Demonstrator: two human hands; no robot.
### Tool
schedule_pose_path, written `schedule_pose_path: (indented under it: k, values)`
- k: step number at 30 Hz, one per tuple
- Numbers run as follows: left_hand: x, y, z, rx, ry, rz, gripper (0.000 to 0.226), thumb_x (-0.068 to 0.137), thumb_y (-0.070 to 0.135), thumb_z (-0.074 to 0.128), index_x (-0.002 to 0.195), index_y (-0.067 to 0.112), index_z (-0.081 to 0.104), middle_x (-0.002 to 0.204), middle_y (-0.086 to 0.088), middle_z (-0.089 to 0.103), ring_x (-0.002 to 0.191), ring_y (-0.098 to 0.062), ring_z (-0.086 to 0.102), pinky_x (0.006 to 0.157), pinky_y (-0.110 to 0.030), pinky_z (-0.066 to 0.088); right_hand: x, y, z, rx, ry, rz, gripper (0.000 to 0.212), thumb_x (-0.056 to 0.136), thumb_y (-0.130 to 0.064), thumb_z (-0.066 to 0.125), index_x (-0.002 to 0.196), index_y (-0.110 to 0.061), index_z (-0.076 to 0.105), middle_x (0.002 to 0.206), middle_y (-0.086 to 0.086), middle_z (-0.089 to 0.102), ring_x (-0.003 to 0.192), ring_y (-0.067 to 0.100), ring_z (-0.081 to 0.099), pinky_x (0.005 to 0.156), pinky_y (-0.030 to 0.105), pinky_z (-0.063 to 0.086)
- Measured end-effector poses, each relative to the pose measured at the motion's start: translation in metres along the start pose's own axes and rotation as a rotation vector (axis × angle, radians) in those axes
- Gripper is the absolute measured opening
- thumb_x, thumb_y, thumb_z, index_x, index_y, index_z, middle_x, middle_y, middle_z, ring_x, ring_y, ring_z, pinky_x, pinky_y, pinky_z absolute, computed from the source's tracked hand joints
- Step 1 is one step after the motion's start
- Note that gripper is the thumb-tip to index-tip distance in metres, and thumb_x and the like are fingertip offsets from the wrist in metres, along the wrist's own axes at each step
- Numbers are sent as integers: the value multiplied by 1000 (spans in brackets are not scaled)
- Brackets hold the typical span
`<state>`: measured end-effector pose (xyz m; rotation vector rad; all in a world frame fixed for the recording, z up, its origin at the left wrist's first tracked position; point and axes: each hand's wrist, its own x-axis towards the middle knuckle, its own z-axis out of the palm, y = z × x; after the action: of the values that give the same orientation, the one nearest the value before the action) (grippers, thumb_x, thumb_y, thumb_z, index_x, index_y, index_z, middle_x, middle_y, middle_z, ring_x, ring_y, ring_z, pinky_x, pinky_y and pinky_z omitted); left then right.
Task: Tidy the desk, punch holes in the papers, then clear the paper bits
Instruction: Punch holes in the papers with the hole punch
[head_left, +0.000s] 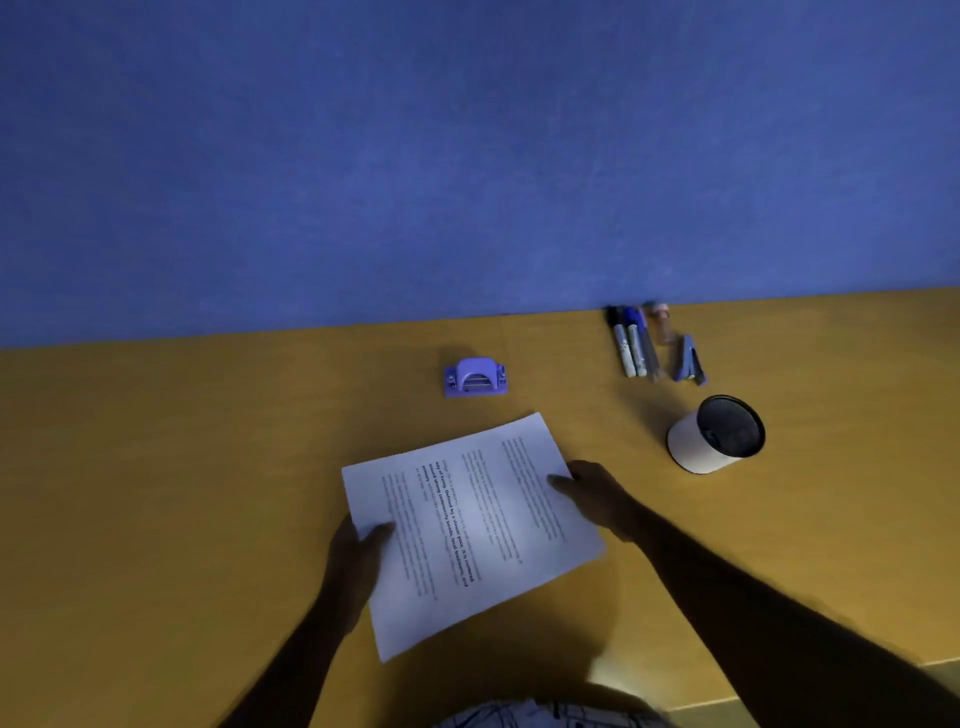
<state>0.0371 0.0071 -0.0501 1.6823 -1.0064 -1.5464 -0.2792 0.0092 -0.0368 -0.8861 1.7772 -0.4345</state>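
White printed papers (470, 530) are held tilted above the yellow desk (182, 493), in the middle near me. My left hand (358, 556) grips their left edge, thumb on top. My right hand (592, 493) grips their right edge. A small purple hole punch (475, 378) sits on the desk beyond the papers, apart from them. No paper bits show on the desk.
Several markers and pens (635, 343) and a blue stapler (689, 361) lie at the back right against the blue wall (467, 156). A white cup with a dark mesh inside (714, 441) lies tipped on its side, right of my right hand.
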Motion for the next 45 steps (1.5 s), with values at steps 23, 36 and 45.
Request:
schedule_pose_path:
  k: [23,36,45]
  values:
    - [94,58,23,292,37,104,20,90,15,63,109,11,60,98,-7,68,86,-25,67,72,-40,55,23,-11,-4,197,192,-95,12,99,-23,50,100,-19,61,95,3,70,84,20,71,68,33,58]
    - [112,73,17,230,-79,-54,21,90,13,59,111,9,64,98,-12,71,90,-32,67,81,-47,55,32,-19,-6,179,230,-12,21,97,-23,54,115,-12,54,99,2,65,84,15,66,62,25,50]
    - [107,78,5,179,-98,-95,15,92,11,57,105,13,64,96,-12,70,86,-30,66,70,-39,52,35,-28,-8,259,175,3,18,96,-20,55,111,-11,57,98,5,67,84,18,67,65,28,53]
